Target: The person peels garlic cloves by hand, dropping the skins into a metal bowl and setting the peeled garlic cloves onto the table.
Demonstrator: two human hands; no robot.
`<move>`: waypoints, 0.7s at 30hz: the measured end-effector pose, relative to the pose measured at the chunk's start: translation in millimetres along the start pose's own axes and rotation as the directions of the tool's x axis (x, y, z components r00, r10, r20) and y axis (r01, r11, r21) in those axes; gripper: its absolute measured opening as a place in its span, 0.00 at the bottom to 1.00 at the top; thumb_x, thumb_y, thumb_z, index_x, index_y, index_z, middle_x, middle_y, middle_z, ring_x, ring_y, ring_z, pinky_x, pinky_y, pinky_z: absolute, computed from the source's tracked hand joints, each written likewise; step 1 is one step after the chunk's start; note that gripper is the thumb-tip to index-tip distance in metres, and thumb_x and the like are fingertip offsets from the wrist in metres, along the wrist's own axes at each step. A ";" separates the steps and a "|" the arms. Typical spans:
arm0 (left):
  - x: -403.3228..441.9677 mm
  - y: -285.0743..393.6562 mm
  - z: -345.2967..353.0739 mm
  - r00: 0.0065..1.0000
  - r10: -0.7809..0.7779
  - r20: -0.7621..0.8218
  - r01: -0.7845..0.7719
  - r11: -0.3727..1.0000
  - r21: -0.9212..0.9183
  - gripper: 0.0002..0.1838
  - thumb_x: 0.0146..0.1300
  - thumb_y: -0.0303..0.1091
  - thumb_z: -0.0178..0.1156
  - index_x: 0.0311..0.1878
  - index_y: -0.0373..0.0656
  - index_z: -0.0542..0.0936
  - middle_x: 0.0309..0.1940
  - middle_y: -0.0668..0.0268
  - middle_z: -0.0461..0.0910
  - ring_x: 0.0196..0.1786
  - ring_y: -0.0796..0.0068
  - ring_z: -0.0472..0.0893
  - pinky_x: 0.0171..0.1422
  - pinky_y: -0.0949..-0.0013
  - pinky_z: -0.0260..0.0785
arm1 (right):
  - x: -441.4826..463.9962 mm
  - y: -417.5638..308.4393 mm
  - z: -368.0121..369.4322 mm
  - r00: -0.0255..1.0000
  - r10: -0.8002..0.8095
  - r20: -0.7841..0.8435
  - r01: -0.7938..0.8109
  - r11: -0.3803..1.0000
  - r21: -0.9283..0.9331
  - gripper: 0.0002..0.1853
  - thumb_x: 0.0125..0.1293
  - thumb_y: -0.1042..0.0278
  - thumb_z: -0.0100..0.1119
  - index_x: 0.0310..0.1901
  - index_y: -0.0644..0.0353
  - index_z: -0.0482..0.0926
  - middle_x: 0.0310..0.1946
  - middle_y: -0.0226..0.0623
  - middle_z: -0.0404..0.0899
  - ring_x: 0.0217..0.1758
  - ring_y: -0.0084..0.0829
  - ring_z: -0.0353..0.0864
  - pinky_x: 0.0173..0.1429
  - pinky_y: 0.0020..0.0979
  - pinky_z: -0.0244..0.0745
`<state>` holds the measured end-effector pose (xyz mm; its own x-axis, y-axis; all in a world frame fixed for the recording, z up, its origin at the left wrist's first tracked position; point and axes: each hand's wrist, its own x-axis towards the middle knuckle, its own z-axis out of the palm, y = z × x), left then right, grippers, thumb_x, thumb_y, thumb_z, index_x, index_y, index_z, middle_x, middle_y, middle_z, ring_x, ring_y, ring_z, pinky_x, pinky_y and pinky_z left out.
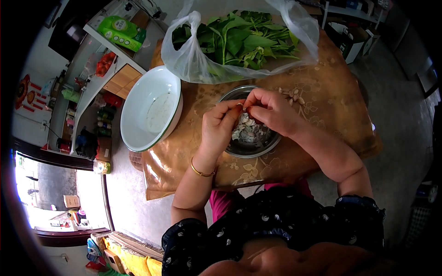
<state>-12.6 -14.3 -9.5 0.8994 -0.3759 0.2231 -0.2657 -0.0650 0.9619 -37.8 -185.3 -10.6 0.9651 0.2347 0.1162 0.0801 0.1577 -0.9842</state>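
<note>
Both hands meet above a metal bowl point(271, 146) on the table. My left hand point(220, 125) and my right hand point(269, 109) are closed in pinches, fingertips nearly touching, on something too small to make out. Greyish-white scraps point(251, 131) lie in the bowl below them. Beyond my right hand, a few small pale pieces point(294, 95) rest on the tablecloth. A large white basin point(152, 108) stands to the left with a little something at its bottom. Behind the bowl, an open clear plastic bag point(193, 62) holds green leafy stems point(239, 39).
The brown patterned tablecloth point(331, 119) covers the table. Shelves point(87, 92) with a green packet point(122, 33) and a red bag point(106, 63) stand at the left. Boxes point(352, 43) sit on the floor at the back right. A yellow-covered seat point(131, 257) is at the lower left.
</note>
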 end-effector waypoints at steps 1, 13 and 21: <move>-0.1 0.9 -0.2 0.999 -0.042 0.009 0.043 0.998 -0.051 0.08 0.62 0.25 0.55 0.43 0.35 0.80 0.22 0.73 0.75 0.25 0.87 0.69 0.30 0.82 0.62 | 0.5 1.2 0.1 1.000 -0.011 -0.006 0.011 1.000 0.005 0.03 0.58 0.78 0.50 0.35 0.65 0.72 0.24 0.26 0.71 0.25 0.13 0.65 0.26 0.19 0.60; 3.6 -2.0 -4.0 0.994 -0.092 -0.053 0.083 0.985 -0.149 0.09 0.66 0.27 0.49 0.41 0.36 0.79 0.24 0.72 0.75 0.22 0.89 0.65 0.26 0.83 0.57 | 3.3 4.4 -2.6 0.997 -0.071 0.039 0.074 0.992 -0.107 0.02 0.56 0.76 0.52 0.30 0.65 0.73 0.21 0.26 0.71 0.24 0.14 0.66 0.27 0.21 0.61; 12.4 -1.8 -14.8 0.976 -0.217 0.008 0.200 0.882 -0.427 0.09 0.67 0.29 0.50 0.42 0.36 0.78 0.22 0.72 0.72 0.20 0.89 0.61 0.23 0.83 0.52 | 1.4 -6.7 -6.2 0.997 -0.059 0.056 0.070 0.972 -0.222 0.03 0.53 0.76 0.52 0.28 0.66 0.72 0.19 0.29 0.72 0.23 0.16 0.66 0.27 0.23 0.62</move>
<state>4.2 -5.2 -6.2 0.9330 -0.3599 0.0073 0.0937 0.2623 0.9604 -35.4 -191.9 -4.7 0.9430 0.2788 0.1814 0.2012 -0.0436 -0.9786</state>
